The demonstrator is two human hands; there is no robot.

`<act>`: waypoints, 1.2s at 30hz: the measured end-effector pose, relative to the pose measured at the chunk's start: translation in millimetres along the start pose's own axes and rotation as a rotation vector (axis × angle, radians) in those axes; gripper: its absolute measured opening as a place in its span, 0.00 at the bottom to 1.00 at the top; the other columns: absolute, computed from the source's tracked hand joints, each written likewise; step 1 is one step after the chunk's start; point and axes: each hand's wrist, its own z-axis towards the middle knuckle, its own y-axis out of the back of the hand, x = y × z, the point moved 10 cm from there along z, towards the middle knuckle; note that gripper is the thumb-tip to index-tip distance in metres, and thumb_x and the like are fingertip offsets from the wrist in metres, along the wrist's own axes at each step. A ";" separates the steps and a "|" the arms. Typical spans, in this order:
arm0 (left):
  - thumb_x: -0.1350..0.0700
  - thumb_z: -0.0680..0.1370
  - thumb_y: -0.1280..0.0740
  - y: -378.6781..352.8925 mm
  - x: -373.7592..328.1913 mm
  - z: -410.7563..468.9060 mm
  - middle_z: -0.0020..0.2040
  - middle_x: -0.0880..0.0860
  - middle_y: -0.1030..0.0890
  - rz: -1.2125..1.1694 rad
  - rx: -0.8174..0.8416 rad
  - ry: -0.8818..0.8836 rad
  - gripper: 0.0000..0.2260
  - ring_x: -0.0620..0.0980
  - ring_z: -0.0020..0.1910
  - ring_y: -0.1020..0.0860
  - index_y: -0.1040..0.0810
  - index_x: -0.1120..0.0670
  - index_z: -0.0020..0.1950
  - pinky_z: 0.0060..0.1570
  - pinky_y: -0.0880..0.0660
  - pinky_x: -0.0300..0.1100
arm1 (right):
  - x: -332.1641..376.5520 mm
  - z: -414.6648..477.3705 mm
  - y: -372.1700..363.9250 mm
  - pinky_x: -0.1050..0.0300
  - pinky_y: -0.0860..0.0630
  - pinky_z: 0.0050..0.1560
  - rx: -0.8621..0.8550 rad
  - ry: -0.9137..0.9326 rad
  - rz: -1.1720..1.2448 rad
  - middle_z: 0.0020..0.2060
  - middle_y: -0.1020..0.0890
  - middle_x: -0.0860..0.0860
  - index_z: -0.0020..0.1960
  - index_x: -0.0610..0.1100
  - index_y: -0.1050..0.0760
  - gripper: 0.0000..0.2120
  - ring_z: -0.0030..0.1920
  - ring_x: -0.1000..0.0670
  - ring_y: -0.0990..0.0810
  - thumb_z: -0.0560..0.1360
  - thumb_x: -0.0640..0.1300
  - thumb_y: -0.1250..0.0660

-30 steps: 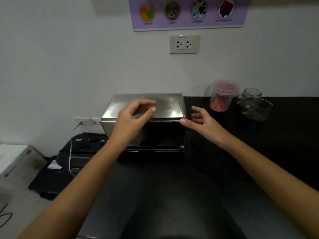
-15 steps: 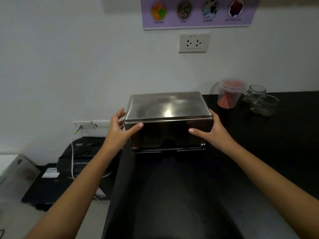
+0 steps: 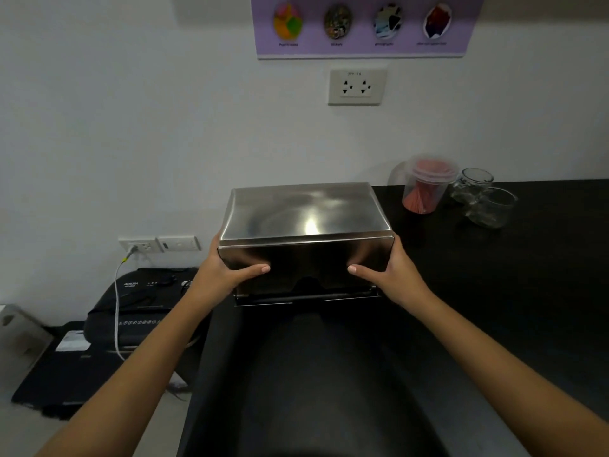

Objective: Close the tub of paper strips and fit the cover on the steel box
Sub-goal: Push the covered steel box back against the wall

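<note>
A shiny steel cover (image 3: 304, 214) sits over the steel box (image 3: 306, 293) at the left end of the black counter; the box's lower rim shows under the cover's front edge. My left hand (image 3: 227, 273) grips the cover's left side, thumb on the front face. My right hand (image 3: 389, 275) grips the right side the same way. A clear plastic tub (image 3: 425, 186) with pink paper strips stands at the back right, a lid on top of it.
Two glass jars (image 3: 484, 202) stand right of the tub against the wall. The black counter (image 3: 494, 291) stretches to the right. Left of and below the counter is a black machine (image 3: 138, 301) with a white cable plugged into a wall socket (image 3: 138, 245).
My hands have gone from hovering over the cover to gripping its two sides. The cover and box now look nearer and more central in the view.
</note>
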 end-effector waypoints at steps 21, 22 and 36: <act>0.38 0.53 0.22 -44.2 -16.9 70.0 0.55 0.61 0.19 0.040 -0.002 0.027 0.48 0.56 0.56 0.21 0.28 0.68 0.61 0.62 0.26 0.52 | -27.2 74.8 40.9 0.60 0.37 0.62 0.018 0.061 -0.010 0.65 0.30 0.47 0.71 0.44 0.44 0.43 0.65 0.51 0.32 0.63 0.46 0.24; 0.37 0.52 0.23 -46.6 -17.7 75.7 0.55 0.60 0.19 0.043 -0.001 0.023 0.48 0.56 0.56 0.21 0.28 0.68 0.61 0.62 0.26 0.53 | -29.7 80.5 42.9 0.60 0.37 0.61 0.019 0.059 -0.007 0.65 0.30 0.47 0.71 0.44 0.44 0.43 0.64 0.52 0.33 0.63 0.46 0.24; 0.34 0.50 0.23 -65.0 -19.9 145.4 0.55 0.54 0.18 0.027 0.038 0.020 0.50 0.50 0.55 0.20 0.28 0.63 0.64 0.60 0.25 0.47 | -46.1 147.2 57.2 0.61 0.36 0.57 -0.032 0.054 0.051 0.61 0.27 0.50 0.68 0.45 0.38 0.40 0.61 0.52 0.30 0.60 0.45 0.23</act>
